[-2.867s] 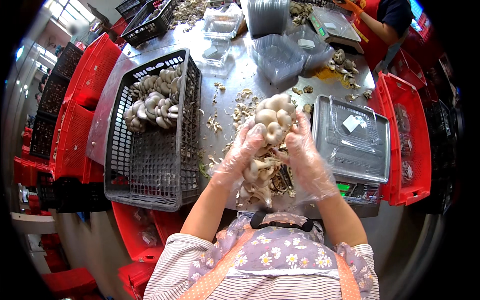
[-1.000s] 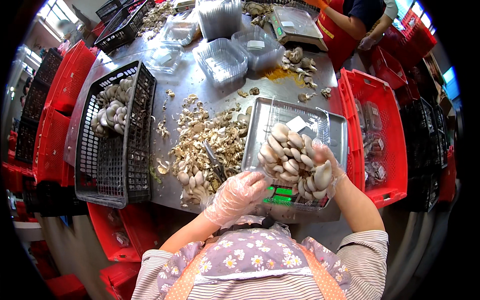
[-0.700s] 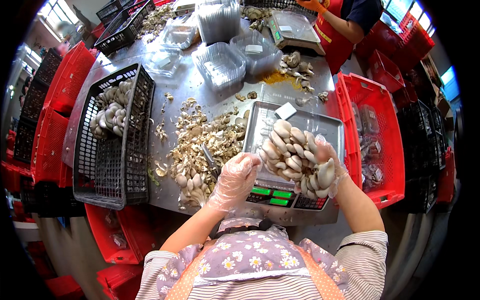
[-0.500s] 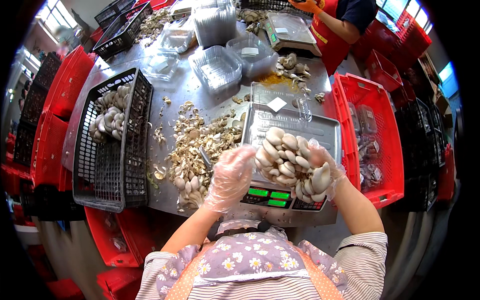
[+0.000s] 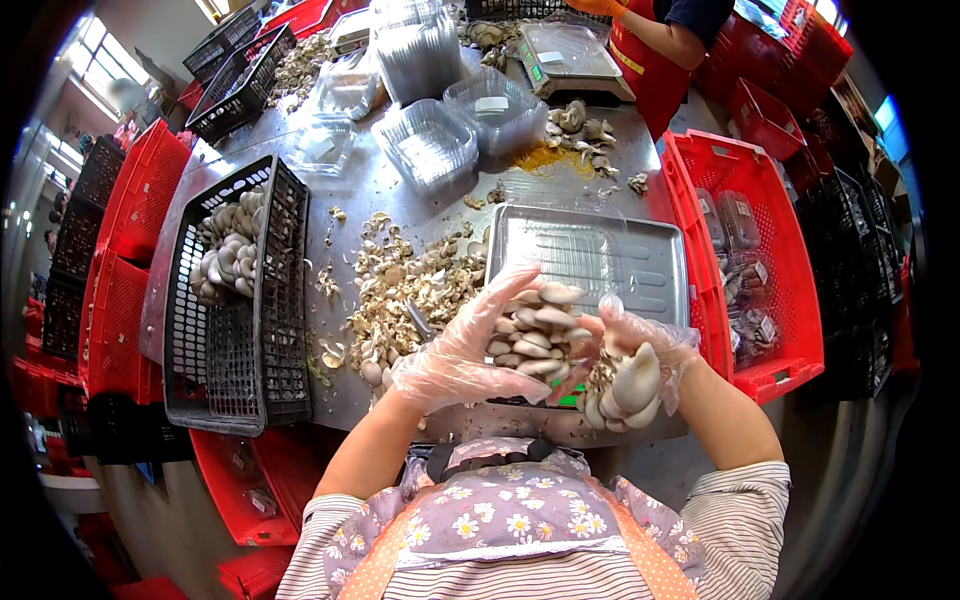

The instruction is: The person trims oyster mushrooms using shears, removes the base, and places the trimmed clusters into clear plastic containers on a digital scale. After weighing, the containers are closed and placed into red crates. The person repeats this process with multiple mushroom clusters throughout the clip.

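One mushroom clump (image 5: 632,388) is gripped in the right hand (image 5: 645,338), at the near side of the scale (image 5: 656,272). A second clump (image 5: 535,335) lies between both hands; the left hand (image 5: 452,355) cups it, thumb and fingers spread—whether it clamps cannot be told. Step in hand, by judgement: dividing the mushrooms. The next move calls for a secure left hold, then gentle parting—caps unbruised—near the clear container (image 5: 570,245).
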A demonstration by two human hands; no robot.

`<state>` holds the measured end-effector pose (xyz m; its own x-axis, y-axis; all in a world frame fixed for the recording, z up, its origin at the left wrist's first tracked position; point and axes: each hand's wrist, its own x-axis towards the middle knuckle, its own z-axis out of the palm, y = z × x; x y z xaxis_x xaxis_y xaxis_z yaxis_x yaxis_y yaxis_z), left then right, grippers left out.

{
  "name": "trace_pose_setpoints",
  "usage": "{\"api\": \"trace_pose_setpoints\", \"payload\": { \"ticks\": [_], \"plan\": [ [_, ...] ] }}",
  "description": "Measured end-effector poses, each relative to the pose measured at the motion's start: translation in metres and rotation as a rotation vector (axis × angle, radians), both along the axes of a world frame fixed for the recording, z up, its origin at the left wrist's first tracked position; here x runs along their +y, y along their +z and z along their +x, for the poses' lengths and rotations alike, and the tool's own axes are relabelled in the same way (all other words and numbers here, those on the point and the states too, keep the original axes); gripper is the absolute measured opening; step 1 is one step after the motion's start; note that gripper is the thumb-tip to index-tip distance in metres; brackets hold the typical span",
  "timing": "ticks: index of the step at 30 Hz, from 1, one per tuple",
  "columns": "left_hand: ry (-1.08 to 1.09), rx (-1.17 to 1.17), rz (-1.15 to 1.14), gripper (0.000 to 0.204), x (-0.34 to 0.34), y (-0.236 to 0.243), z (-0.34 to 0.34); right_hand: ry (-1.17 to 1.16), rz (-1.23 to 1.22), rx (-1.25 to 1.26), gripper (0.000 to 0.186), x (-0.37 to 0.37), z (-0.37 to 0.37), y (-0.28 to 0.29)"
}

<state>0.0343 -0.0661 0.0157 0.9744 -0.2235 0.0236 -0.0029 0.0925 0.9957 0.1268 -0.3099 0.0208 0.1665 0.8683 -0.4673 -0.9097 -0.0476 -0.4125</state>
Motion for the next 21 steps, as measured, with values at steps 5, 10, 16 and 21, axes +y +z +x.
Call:
{"api": "trace_pose_setpoints", "payload": {
  "ticks": [5,10,16,21],
  "plan": [
    [0.078,0.273,-0.702,0.109,0.002,-0.005,-0.012,0.143,0.013,-0.113,0.075,0.002,-0.007,0.013],
    [0.107,0.203,-0.793,0.110,0.018,-0.027,-0.027,0.060,-0.150,-0.189,0.049,0.012,-0.029,-0.011],
    [0.118,0.231,-0.781,0.121,0.046,-0.043,-0.061,-0.212,-0.233,0.249,0.024,0.015,-0.066,-0.079],
    [0.151,0.181,-0.862,0.113,0.045,-0.050,-0.074,-0.360,-0.320,0.107,0.021,0.018,-0.083,-0.112]
  ]
}}
